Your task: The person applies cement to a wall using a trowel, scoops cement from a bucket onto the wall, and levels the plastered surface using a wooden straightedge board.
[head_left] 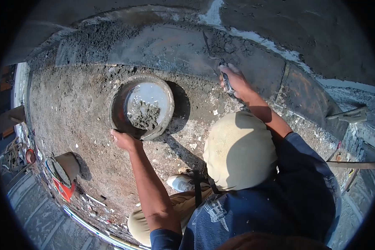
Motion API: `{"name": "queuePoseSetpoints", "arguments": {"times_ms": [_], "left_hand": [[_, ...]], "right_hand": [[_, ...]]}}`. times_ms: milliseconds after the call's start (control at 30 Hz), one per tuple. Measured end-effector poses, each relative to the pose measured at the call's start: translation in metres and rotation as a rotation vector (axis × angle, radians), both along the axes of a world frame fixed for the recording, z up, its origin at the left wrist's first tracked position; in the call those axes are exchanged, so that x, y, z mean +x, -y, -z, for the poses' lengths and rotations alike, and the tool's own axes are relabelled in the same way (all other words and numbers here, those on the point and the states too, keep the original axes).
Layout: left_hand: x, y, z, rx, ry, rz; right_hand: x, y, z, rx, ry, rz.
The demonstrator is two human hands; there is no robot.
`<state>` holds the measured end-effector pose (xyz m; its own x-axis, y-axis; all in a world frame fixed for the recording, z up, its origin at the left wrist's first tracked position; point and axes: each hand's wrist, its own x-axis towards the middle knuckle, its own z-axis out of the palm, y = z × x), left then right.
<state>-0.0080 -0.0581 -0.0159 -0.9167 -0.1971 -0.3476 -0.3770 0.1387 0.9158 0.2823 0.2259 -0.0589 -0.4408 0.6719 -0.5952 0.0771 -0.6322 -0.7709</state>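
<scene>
My left hand [126,140] is closed on the near rim of a round basin [167,121] standing on the rough ground. Inside it, a heap of grey wet mortar [146,116] sits beside cloudy water. Farther right, my right hand [234,79] wraps round the handle of a trowel [206,43], whose thin blade is seen almost edge-on. The blade lies over a grey mortar-smeared strip [166,46], near a rough patch of mortar [233,46]. Whether the blade touches the surface, I cannot tell.
A bucket [68,164] stands at lower left beside a red object [63,190]. Debris litters the ground. A flat-bladed tool [350,115] lies at right. My shoe [181,182] and a rounded beige cloth form [237,146], seemingly my bent knee, fill the near side.
</scene>
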Motion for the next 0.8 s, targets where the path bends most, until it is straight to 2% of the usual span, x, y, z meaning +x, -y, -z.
{"name": "queuePoseSetpoints", "arguments": {"times_ms": [100,133,233,333,433,700,800], "left_hand": [[0.001,-0.003,-0.003,-0.022,-0.009,-0.009],[0.003,-0.005,-0.007,-0.031,-0.010,-0.003],[0.006,-0.008,-0.009,-0.041,-0.023,0.015],[0.004,-0.008,-0.005,-0.028,-0.040,0.013],[0.010,-0.022,-0.014,-0.010,-0.039,-0.006],[0.010,-0.034,-0.012,-0.008,-0.148,0.009],[0.001,-0.028,-0.001,-0.237,-0.265,0.089]], "right_hand": [[0.017,0.010,0.008,0.452,0.501,-0.434],[0.021,0.005,0.014,0.772,0.761,-0.708],[0.047,-0.017,0.024,0.807,0.895,-0.820],[0.065,-0.065,0.051,0.873,1.034,-0.630],[0.052,-0.103,0.039,0.858,1.142,-0.613],[0.051,-0.073,0.015,0.938,1.101,-0.487],[0.039,-0.053,-0.026,0.938,1.039,-0.479]]}}
